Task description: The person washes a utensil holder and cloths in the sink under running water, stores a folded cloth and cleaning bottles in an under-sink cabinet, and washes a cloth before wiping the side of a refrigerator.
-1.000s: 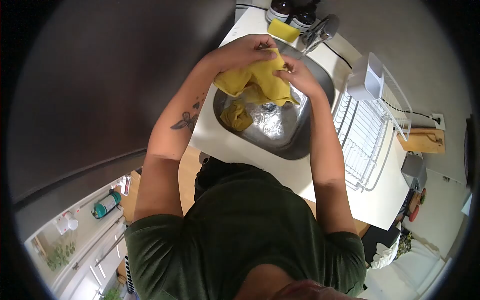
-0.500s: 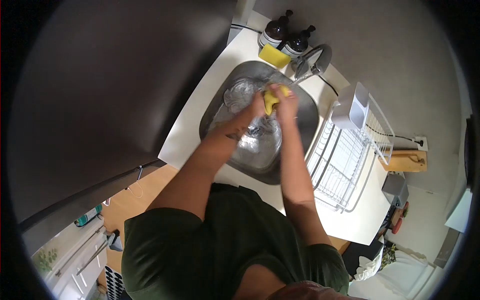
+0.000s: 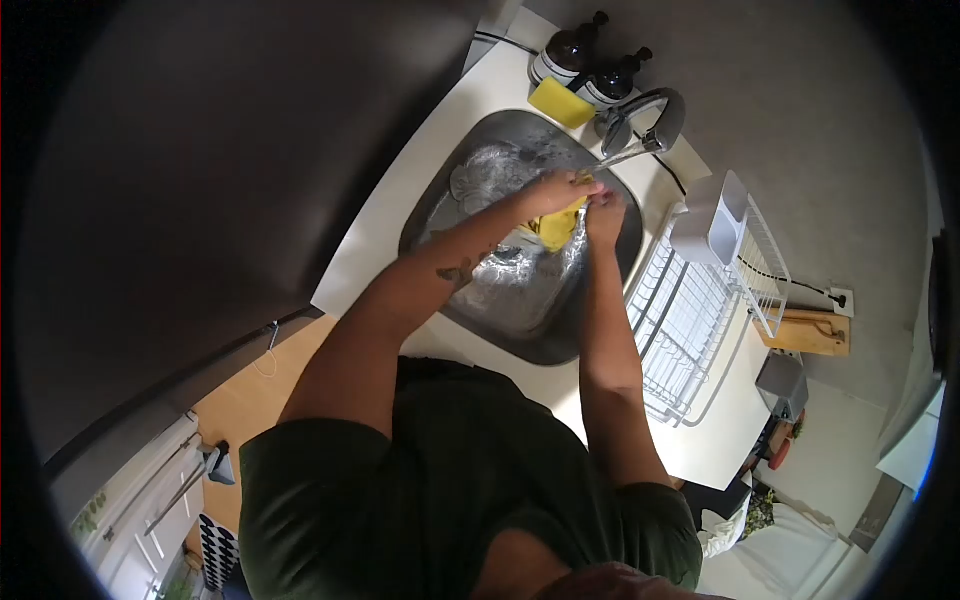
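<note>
Over the steel sink (image 3: 545,345) a yellow cloth (image 3: 560,230) hangs down from my hands, wet and crumpled. My left hand (image 3: 553,193) is closed on its upper part, close to the water stream. Beside it, my right hand (image 3: 606,214) has its fingers curled in at the cloth's right edge. Water runs from the chrome tap (image 3: 665,132) onto the spot where both hands meet. Below the cloth, the sink bottom is wet and shiny, and my arms cover part of it.
A yellow sponge (image 3: 562,103) and two dark pump bottles (image 3: 570,52) stand behind the sink. To the right are a white wire dish rack (image 3: 680,320) and a grey cutlery holder (image 3: 708,222). A dark tall panel (image 3: 220,150) borders the counter on the left.
The cloth was bunched between both hands; now it hangs lower and more spread. My left hand has moved right, toward the water stream and my right hand. The view has shifted slightly.
</note>
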`<control>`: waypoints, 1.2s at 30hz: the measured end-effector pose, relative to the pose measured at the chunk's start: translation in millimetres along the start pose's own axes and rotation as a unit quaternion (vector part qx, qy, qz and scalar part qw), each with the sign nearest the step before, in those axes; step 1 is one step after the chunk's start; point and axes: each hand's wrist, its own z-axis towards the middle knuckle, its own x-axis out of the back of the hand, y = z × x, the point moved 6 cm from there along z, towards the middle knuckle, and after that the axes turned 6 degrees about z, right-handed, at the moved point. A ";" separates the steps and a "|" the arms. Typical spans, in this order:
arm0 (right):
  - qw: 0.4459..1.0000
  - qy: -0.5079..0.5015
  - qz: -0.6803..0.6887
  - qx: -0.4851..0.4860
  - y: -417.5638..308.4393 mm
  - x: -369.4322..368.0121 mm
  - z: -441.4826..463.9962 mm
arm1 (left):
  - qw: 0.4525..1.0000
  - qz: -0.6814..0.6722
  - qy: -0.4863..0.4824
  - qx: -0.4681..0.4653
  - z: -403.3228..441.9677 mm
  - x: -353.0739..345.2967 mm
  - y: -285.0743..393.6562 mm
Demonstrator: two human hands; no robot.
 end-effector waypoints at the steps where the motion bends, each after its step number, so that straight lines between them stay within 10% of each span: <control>1: 0.994 0.003 0.104 0.025 -8.1 7.6 2.8 | 0.986 0.165 -0.008 -0.006 4.1 3.4 1.1; 4: 0.978 -0.188 0.085 0.013 -8.4 -15.1 7.7 | 0.964 0.256 -0.046 -0.056 -2.0 18.6 21.5; 10: 0.933 -0.184 0.251 -0.180 -73.4 17.7 2.6 | 0.863 0.488 -0.118 -0.063 -21.7 79.5 -45.3; 13: 0.941 -0.246 0.218 -0.086 -75.0 20.2 3.9 | 0.913 0.402 -0.052 0.036 -22.5 115.5 -70.1; 15: 0.949 -0.298 -0.042 0.092 -41.5 20.0 7.7 | 0.999 -0.036 0.005 -0.019 -25.1 116.6 -57.1; 17: 0.950 -0.307 -0.010 -0.051 -59.3 11.6 -5.1 | 0.982 -0.165 0.071 -0.057 -42.9 83.8 -47.1; 21: 0.893 -0.153 0.407 -0.119 -85.5 -42.1 -39.3 | 0.906 -0.418 0.028 -0.065 39.7 4.2 -159.4; 25: 0.996 0.037 0.063 -0.045 -72.9 -15.1 -12.2 | 0.886 -0.367 0.127 0.254 -18.9 -42.1 -89.9; 26: 0.936 0.015 -0.227 0.268 -69.2 -12.9 -6.0 | 0.886 -0.367 0.127 0.254 -5.5 -44.0 -104.7; 30: 0.987 0.069 0.134 -0.061 -57.5 -33.5 -37.4 | 0.928 -0.234 0.236 0.168 7.6 3.6 -92.4; 36: 0.993 0.066 0.089 0.037 5.4 -7.0 -4.4 | 0.961 -0.235 -0.012 0.142 3.2 2.4 -40.9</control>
